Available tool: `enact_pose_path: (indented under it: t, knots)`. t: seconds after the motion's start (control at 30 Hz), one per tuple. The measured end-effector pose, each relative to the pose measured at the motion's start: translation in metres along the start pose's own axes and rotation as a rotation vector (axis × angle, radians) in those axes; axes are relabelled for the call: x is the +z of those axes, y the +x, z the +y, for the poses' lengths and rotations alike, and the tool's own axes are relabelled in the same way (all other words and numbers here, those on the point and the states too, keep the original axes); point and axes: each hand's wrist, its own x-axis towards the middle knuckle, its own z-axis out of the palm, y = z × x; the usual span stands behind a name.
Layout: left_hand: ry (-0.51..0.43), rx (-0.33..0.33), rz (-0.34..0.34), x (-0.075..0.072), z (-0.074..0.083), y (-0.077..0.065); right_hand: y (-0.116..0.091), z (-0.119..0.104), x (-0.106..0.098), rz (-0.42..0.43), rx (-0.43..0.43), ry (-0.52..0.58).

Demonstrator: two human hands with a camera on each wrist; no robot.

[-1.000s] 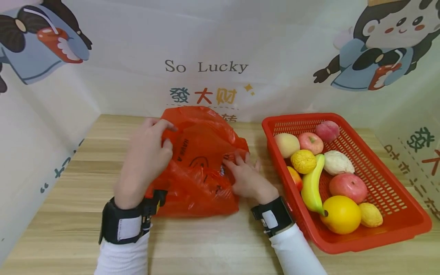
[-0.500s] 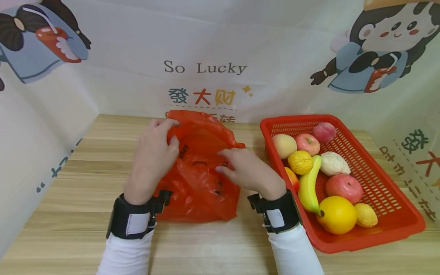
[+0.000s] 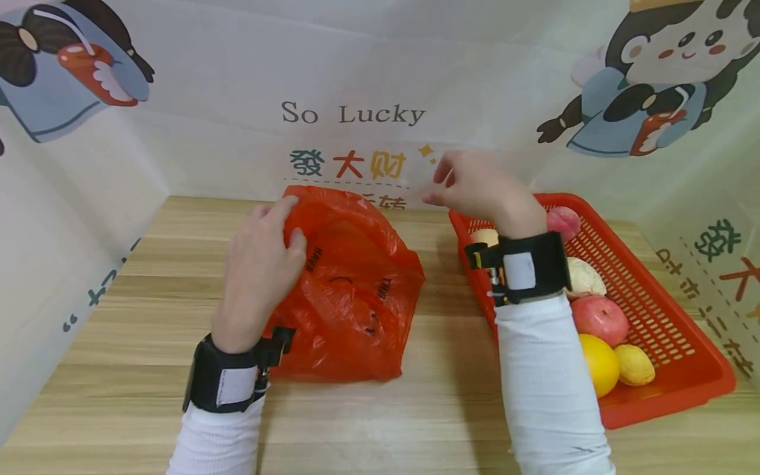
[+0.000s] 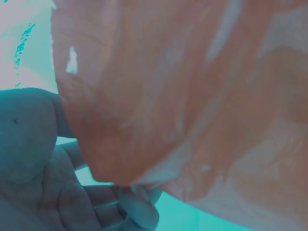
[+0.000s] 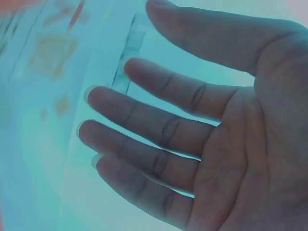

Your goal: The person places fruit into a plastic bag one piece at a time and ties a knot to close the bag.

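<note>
A red plastic bag with black print stands on the wooden table in the head view, its mouth spread toward the far side. My left hand grips the bag's left edge; in the left wrist view, its fingers curl at the edge of the plastic. Raised over the far left corner of the red basket, my right hand holds nothing. Its fingers extend loosely, spread apart in the right wrist view. What lies inside the bag is hidden.
Fruit lies in the basket: a pink peach, a white fruit, a red apple, an orange and a small yellow fruit. My right forearm hides others. A printed white backdrop stands behind the table.
My right hand has left the bag and moved up and right over the basket. The left hand stays at the bag's edge, and the mouth is spread wider.
</note>
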Motion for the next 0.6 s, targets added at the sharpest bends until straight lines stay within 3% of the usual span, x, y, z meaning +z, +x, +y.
enact_pose_path:
  t: [0.1, 0.27, 0.4, 0.6]
  knots:
    - [-0.008, -0.009, -0.013, 0.001, 0.002, 0.000, 0.010, 0.020, -0.017, -0.051, 0.038, -0.055]
    - [-0.009, -0.011, -0.013, -0.001, 0.001, -0.002, 0.020, 0.063, -0.025, -0.128, 0.008, -0.170]
    - [-0.008, -0.013, -0.006, -0.002, -0.001, -0.002, 0.022, 0.095, -0.012, -0.158, -0.017, -0.190]
    - [-0.007, 0.001, 0.028, -0.002, -0.002, -0.001, 0.026, 0.119, 0.018, -0.297, 0.064, -0.109]
